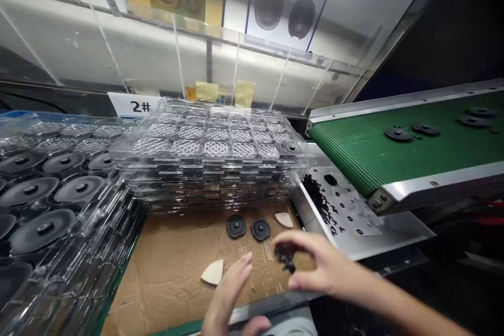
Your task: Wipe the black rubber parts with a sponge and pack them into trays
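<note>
My right hand (315, 265) is curled round some small dark plastic pieces (285, 257), blurred and partly hidden by the fingers. My left hand (232, 291) is held over the near edge of the brown cardboard sheet (165, 257), fingers stretched out and thumb apart, with nothing in it. Beyond the hands, two round black discs (236, 226) with raised centres lie side by side on the cardboard. One pale wedge-shaped piece (213, 272) lies just left of my left hand. Another pale wedge (284, 219) lies above my right hand.
Stacked clear trays (216, 149) stand behind the cardboard. At the left, more clear trays (114, 220) hold large dark discs (29, 190). A metal tray (354, 239) at the right carries many small black pieces (321, 202). A green conveyor belt (366, 155) bears several discs.
</note>
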Action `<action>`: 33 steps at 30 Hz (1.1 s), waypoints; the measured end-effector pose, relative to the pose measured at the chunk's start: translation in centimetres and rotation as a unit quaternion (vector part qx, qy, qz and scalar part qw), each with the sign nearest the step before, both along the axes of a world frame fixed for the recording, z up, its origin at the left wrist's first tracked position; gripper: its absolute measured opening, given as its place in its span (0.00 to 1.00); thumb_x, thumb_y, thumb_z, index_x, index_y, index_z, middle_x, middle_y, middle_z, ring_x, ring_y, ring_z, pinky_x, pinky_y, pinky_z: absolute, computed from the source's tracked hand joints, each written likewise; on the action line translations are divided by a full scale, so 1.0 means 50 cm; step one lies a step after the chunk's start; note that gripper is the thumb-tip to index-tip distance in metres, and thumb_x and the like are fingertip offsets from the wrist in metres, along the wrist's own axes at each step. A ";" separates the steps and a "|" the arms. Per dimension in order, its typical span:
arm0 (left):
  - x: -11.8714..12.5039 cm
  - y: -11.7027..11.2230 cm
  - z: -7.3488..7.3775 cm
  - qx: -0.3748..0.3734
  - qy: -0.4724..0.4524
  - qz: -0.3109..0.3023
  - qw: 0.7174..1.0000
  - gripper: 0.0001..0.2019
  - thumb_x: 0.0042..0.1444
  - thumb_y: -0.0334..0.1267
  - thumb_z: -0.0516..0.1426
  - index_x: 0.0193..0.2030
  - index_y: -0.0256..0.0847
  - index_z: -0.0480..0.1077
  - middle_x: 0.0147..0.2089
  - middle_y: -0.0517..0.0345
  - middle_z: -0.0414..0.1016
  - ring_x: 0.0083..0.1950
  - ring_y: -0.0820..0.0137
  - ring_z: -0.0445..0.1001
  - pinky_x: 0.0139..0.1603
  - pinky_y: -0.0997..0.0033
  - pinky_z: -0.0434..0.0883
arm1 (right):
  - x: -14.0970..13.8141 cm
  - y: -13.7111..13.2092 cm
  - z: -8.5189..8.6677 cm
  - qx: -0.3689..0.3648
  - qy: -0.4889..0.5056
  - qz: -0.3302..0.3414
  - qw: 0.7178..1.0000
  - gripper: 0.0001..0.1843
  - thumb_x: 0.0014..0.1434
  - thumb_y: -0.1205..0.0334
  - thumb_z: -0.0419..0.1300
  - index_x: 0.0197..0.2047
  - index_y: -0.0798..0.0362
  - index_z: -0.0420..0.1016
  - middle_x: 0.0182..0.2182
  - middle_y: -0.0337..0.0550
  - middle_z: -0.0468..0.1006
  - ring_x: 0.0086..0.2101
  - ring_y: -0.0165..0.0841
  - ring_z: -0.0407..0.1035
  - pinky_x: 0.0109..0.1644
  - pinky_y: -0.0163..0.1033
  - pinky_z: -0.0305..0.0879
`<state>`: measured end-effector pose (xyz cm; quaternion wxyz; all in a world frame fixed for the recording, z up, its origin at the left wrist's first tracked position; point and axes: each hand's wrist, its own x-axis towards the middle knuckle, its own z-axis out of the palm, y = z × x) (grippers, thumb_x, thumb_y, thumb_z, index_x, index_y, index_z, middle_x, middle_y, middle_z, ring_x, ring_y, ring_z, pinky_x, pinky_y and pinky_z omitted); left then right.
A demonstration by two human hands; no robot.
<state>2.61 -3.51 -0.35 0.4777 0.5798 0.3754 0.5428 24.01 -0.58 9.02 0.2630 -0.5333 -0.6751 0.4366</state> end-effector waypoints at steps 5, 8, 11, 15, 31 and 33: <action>-0.005 -0.010 -0.036 0.056 0.042 -0.087 0.994 0.21 0.53 0.45 0.57 0.55 0.55 0.70 0.53 0.49 0.77 0.57 0.54 0.71 0.62 0.55 0.60 | -0.114 -0.075 -0.171 -0.152 0.163 0.001 0.975 0.42 0.47 0.26 0.52 0.52 0.51 0.71 0.44 0.51 0.78 0.48 0.42 0.72 0.54 0.46 0.66; -0.053 -0.009 -0.062 0.019 0.060 -0.128 0.990 0.23 0.51 0.48 0.58 0.56 0.53 0.69 0.53 0.47 0.77 0.55 0.54 0.73 0.59 0.60 0.65 | -0.149 -0.082 -0.231 -0.186 0.162 0.001 0.969 0.42 0.50 0.27 0.47 0.54 0.51 0.69 0.45 0.53 0.77 0.49 0.43 0.71 0.57 0.48 0.63; -0.106 -0.003 -0.075 -0.034 0.077 -0.148 0.985 0.27 0.48 0.46 0.62 0.57 0.54 0.68 0.56 0.47 0.74 0.56 0.53 0.72 0.59 0.61 0.65 | -0.189 -0.074 -0.264 -0.197 0.146 0.010 0.970 0.42 0.51 0.27 0.45 0.53 0.52 0.70 0.42 0.53 0.78 0.47 0.42 0.72 0.54 0.47 0.65; -0.148 0.004 -0.085 -0.116 0.092 -0.112 0.983 0.32 0.42 0.37 0.67 0.56 0.58 0.68 0.57 0.52 0.74 0.58 0.53 0.70 0.60 0.58 0.65 | -0.235 -0.041 -0.264 -0.170 0.102 0.030 0.980 0.39 0.55 0.29 0.43 0.52 0.51 0.70 0.40 0.50 0.77 0.42 0.40 0.73 0.52 0.45 0.67; -0.206 0.057 -0.078 -0.428 -0.428 0.101 0.790 0.31 0.37 0.45 0.69 0.52 0.48 0.71 0.56 0.51 0.74 0.53 0.58 0.74 0.56 0.62 0.69 | -0.270 0.030 -0.313 0.062 -0.080 0.031 0.994 0.13 0.63 0.56 0.51 0.44 0.49 0.75 0.32 0.44 0.78 0.32 0.34 0.73 0.37 0.38 0.71; -0.193 0.060 -0.067 -0.428 -0.420 0.108 0.793 0.32 0.33 0.45 0.70 0.50 0.47 0.73 0.54 0.51 0.75 0.52 0.59 0.74 0.53 0.65 0.70 | -0.292 0.057 -0.248 0.076 -0.074 0.013 0.994 0.13 0.64 0.57 0.51 0.47 0.49 0.74 0.37 0.44 0.79 0.36 0.34 0.73 0.40 0.38 0.70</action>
